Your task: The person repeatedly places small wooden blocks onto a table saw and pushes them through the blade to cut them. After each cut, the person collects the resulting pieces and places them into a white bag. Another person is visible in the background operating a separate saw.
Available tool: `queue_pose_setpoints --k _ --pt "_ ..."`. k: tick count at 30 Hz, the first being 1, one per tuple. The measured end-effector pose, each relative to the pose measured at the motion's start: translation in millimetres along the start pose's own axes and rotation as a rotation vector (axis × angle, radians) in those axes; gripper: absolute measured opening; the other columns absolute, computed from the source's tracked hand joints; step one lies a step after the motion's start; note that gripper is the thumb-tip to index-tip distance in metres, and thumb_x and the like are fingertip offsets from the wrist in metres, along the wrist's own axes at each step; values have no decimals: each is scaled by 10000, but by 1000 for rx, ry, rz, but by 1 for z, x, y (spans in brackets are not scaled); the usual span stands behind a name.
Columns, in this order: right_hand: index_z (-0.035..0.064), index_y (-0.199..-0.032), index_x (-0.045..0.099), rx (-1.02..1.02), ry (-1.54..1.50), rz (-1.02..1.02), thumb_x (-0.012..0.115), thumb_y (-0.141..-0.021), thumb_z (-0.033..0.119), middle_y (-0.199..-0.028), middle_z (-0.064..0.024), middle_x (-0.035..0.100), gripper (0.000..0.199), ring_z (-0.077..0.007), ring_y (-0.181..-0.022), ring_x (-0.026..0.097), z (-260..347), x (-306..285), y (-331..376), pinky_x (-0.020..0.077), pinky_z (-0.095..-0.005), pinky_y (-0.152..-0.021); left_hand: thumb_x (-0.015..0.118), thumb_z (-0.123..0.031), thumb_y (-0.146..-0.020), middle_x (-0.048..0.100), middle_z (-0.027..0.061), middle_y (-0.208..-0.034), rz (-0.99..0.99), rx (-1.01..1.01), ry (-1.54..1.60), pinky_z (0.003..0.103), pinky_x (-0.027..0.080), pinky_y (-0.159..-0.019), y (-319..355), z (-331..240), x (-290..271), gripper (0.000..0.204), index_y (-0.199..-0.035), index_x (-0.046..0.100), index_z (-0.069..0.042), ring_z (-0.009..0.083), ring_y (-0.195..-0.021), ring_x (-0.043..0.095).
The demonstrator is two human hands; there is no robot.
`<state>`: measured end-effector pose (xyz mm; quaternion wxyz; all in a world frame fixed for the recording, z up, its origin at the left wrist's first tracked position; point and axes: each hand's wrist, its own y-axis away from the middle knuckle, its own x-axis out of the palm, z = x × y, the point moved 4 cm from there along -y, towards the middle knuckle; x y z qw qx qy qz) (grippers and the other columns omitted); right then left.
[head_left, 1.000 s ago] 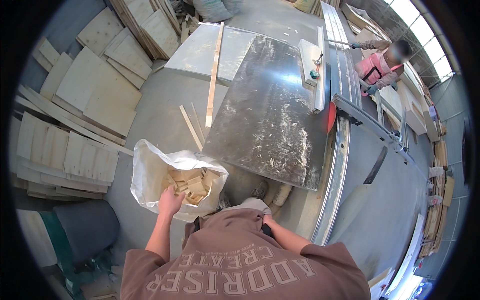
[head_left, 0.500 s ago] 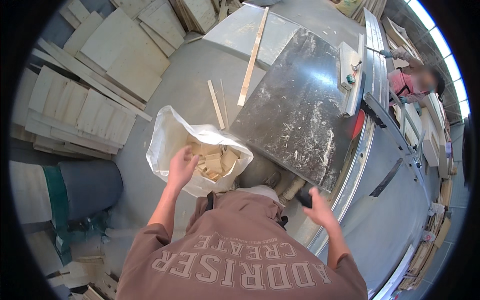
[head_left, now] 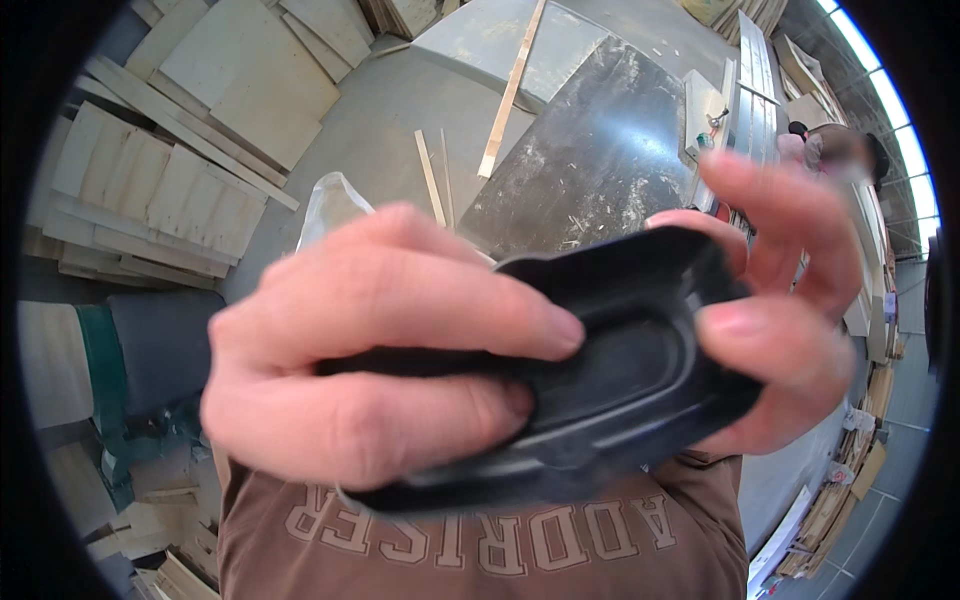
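Note:
A shallow black plastic case or cover (head_left: 625, 365) with a rounded oblong recess is raised close in front of me and fills the middle of the view. My left hand (head_left: 360, 350) is closed on its left part, two fingertips pressed against the recessed inner face. At the right end, my right hand (head_left: 790, 310) grips the rim between thumb and fingers, with the upper fingers curled above it. The case lies tilted, its right end higher. Behind the hands, only the upper edge of a white sack (head_left: 335, 205) shows; its contents are hidden.
A dark saw table (head_left: 570, 170) strewn with sawdust stands beyond my hands. One long wooden strip (head_left: 510, 95) lies across its far left side. Stacked wood panels (head_left: 150, 195) line the left, above a grey-blue bundle (head_left: 165, 350). Another person (head_left: 845, 150) bends at the far right.
Both hands have risen toward my head and come together on the black case, which was low in my right hand. My left hand has left its place over the sack.

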<state>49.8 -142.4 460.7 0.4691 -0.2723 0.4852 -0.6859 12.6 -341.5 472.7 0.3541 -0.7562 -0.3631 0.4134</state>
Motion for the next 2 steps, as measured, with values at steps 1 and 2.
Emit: queue_pose_setpoints --k 1,2 --pt "159 -1287 573 281 -394 86 726 -931 189 -1410 -307 549 388 -362 -1129 681 -4 -13 -5 600 -436 -912 823 -144 -887 726 191 -1184 -23 60 15 312 617 -733 -2 1 0 191 -964 673 -55 218 -785 686" --pt "170 -1373 549 540 -720 164 699 -950 217 -1477 -342 510 451 -402 -1205 673 -4 -21 -7 584 -483 -1002 823 -144 -887 726 191 -1184 -24 50 14 312 617 -733 0 -1 0 191 -964 673 -55 218 -785 686"
